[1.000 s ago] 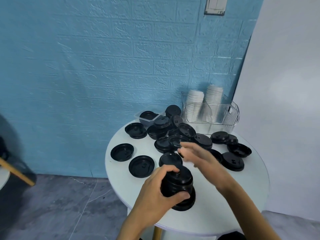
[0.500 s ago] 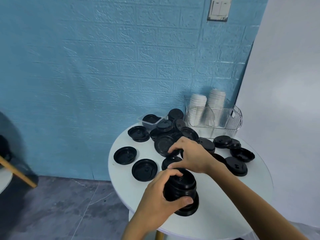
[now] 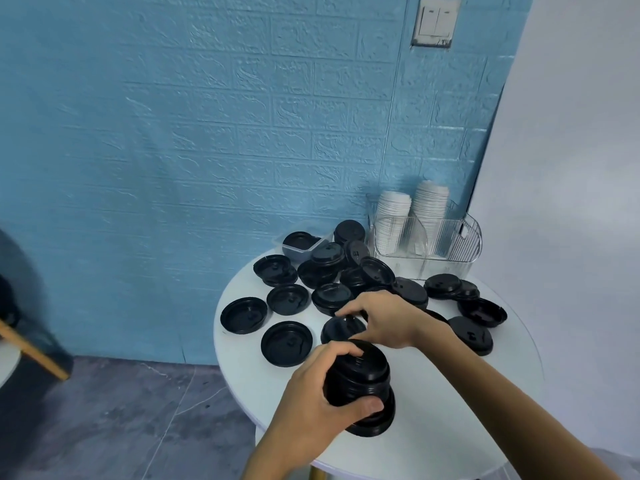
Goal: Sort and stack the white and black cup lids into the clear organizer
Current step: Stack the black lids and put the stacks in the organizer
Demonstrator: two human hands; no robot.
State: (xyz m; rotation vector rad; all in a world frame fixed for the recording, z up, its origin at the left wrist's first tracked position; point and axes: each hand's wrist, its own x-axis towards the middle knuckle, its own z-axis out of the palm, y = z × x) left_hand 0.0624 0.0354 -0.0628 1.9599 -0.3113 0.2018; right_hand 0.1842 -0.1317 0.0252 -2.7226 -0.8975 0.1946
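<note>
On the white worktop (image 3: 450, 410), the left hand (image 3: 311, 400) grips a lid stack (image 3: 360, 379); the right hand (image 3: 384, 320) pinches a black lid (image 3: 337, 330).

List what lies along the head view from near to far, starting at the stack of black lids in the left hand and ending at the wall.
left hand gripping the stack of black lids → right hand on a single black lid → pile of loose black lids → clear organizer with white lids → blue wall

Both forearms are bare to the frame's edge, each grip free of gloves, rings or watch.
</note>
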